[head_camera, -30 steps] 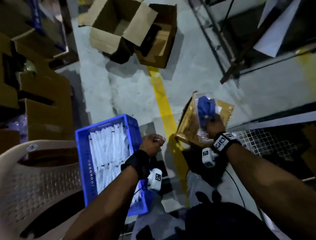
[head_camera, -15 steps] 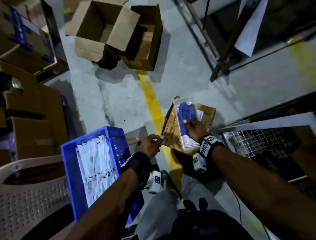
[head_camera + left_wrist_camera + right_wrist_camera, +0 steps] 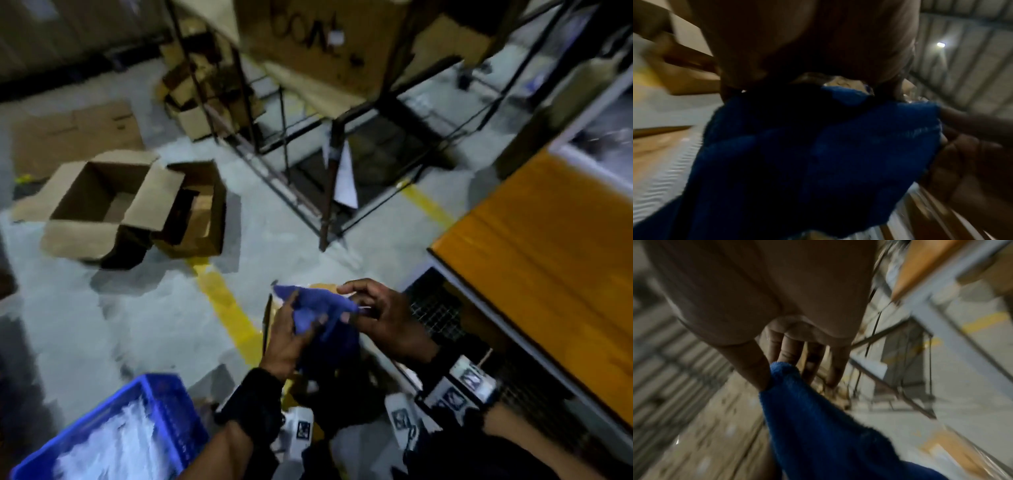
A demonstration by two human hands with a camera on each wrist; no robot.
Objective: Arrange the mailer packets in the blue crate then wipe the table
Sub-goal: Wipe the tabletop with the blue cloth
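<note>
A blue cloth (image 3: 317, 313) hangs between both hands in front of me, above the floor. My left hand (image 3: 286, 334) grips its left side and my right hand (image 3: 373, 313) pinches its right edge between thumb and forefinger. The cloth (image 3: 818, 154) fills the left wrist view, and in the right wrist view the cloth (image 3: 818, 426) trails down from my thumb. The blue crate (image 3: 171, 404) stands at the lower left with several white mailer packets (image 3: 113, 448) inside. The orange table (image 3: 548, 260) lies to the right.
Two open cardboard boxes (image 3: 137, 209) sit on the grey floor ahead left. A yellow floor line (image 3: 226, 305) runs toward me. A metal rack (image 3: 329, 144) with a large carton stands ahead. A brown envelope (image 3: 270, 315) shows behind the cloth.
The head view has swung up and right, and the table has come into view. My left hand left the crate side and joined the right hand on the blue cloth, now out of its clear packet.
</note>
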